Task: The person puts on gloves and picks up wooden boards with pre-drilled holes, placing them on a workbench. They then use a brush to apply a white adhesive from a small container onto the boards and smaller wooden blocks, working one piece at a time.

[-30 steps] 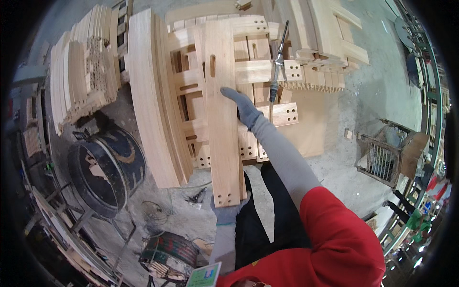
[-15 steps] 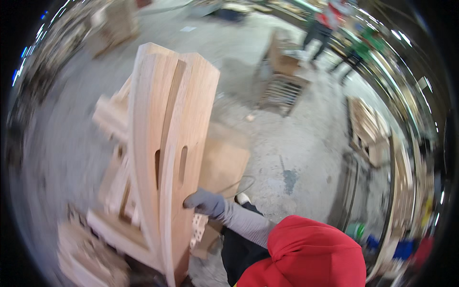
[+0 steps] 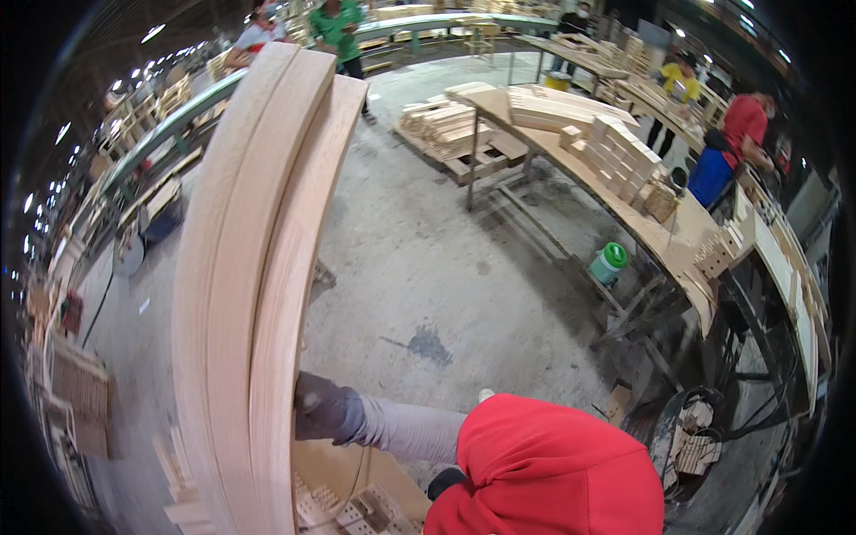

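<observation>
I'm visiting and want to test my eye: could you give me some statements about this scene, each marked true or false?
1. The gloved right hand is at the side of the curved boards. True.
2. The person's right sleeve is green at the shoulder. False: the sleeve is red there.
3. Wooden blocks are stacked on the table. True.
4. The green-lidded jug stands on the tabletop. False: the jug is below it.
5. Both hands show. False: the left hand is out of sight.
</observation>
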`<state>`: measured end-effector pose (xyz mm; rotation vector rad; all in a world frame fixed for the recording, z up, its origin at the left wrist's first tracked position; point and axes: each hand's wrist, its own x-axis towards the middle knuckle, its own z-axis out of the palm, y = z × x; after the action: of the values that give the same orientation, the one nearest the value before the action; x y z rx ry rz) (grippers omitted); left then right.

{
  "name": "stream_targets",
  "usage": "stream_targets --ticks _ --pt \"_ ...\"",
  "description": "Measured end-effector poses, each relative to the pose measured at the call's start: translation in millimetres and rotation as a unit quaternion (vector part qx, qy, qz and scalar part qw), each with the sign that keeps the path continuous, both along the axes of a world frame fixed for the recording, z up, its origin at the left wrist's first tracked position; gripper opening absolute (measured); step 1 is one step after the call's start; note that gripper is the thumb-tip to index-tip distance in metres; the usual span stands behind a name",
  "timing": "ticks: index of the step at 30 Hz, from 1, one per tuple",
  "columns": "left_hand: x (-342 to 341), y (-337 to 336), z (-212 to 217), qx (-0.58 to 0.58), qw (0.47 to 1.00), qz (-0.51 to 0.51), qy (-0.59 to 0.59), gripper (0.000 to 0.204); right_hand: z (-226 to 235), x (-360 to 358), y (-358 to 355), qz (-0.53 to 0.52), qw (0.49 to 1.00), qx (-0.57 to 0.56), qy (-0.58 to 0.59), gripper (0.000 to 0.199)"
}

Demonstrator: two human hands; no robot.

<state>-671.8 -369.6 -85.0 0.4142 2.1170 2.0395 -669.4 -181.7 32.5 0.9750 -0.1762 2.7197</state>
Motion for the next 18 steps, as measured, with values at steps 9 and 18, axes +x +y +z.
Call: stream_targets --ticks 9,18 --pt "32 162 126 0.162 0.976 -0.081 0.120 0.070 19 169 245 -0.350 0.933 0.083 0.000 0.059" --pt "73 292 200 0.227 0.952 -0.167 0.117 0.072 49 279 353 -0.762 0.567 0.220 -0.221 0.045"
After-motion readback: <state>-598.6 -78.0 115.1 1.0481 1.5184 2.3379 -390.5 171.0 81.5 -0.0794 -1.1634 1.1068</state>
